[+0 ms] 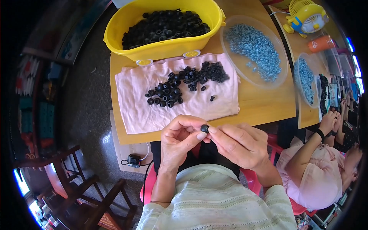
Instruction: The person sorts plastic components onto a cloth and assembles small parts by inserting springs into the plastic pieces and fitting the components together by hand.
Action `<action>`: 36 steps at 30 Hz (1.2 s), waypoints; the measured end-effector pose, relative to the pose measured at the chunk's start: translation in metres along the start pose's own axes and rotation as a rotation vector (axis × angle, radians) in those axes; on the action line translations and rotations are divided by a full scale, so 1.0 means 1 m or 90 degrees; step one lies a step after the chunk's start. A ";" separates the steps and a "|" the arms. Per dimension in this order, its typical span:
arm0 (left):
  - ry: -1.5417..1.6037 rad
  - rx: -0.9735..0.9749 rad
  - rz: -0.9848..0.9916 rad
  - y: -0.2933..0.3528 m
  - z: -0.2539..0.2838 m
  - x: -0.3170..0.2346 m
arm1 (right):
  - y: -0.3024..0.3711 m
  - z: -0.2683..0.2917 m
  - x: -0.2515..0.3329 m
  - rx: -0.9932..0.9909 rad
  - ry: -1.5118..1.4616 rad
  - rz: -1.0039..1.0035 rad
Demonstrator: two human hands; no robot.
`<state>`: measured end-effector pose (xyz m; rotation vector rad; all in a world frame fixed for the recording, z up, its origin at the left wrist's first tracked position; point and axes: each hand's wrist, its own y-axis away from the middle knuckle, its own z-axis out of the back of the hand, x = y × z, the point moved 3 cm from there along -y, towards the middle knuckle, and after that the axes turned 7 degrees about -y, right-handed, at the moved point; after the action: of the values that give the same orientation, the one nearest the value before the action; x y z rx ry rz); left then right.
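Between my two hands, just over the near edge of the table, is a small round black part [204, 128] with a hole in it. The thumb and fingers of my left hand [181, 135] pinch it from the left. My right hand [240, 143] has its thumb and fingertips pressed at the part's right side; whether they hold a second small piece is hidden. Beyond my hands a pink cloth [134, 111] carries a heap of round black parts [165, 94] and a pile of smaller black pieces [212, 72].
A yellow tub [115, 34] full of black parts stands at the far side. Right of it lies a clear oval tray [281, 73] of small blue pieces. A yellow fan [311, 23] and an orange cup [321, 44] are farther right. Another person [310, 168] sits at my right.
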<state>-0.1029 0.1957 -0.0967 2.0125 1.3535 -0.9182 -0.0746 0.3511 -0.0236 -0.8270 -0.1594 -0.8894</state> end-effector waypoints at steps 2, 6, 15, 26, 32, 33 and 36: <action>0.000 -0.003 -0.002 -0.001 0.000 0.001 | 0.002 -0.002 0.001 -0.007 0.016 0.007; 0.004 -0.004 -0.009 -0.001 0.002 0.002 | -0.003 0.000 0.001 0.033 0.014 -0.014; 0.095 0.009 0.017 -0.010 0.022 0.013 | 0.007 -0.023 -0.059 -0.043 -0.105 -0.374; 0.078 0.005 0.035 -0.011 0.024 0.017 | 0.007 -0.040 -0.065 -0.074 -0.057 -0.427; 0.054 0.005 0.024 -0.010 0.023 0.016 | 0.005 -0.040 -0.060 -0.039 -0.065 -0.435; 0.054 0.003 0.019 -0.010 0.022 0.016 | 0.005 -0.040 -0.061 -0.038 -0.066 -0.430; 0.045 -0.021 0.006 -0.009 0.019 0.016 | 0.008 -0.039 -0.064 -0.035 -0.189 -0.479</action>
<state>-0.1121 0.1934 -0.1218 2.0424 1.3863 -0.8227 -0.1174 0.3670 -0.0839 -0.9630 -0.7427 -1.4710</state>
